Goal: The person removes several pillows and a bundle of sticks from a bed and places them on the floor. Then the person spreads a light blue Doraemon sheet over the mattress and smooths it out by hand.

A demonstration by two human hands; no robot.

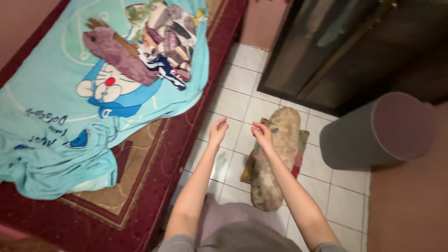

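Now both hands hovering over tiled floor (pixel 233 100): left hand (pixel 218 130) loosely curled, holding nothing; right hand (pixel 262 134) pinching fingertips, contents unclear. Rolled bolster (pixel 275 158) lying just below right hand. Next likely needing lower reach, firm grasp.

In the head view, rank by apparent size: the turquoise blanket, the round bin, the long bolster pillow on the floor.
1. turquoise blanket, clearly largest.
2. round bin and bolster pillow look about alike; unranked.

A turquoise cartoon blanket (pixel 56 126) is lying across the dark red bed (pixel 84 224) at left, folded clothes (pixel 158 42) resting at its far end, a round bin (pixel 373 133) standing right.
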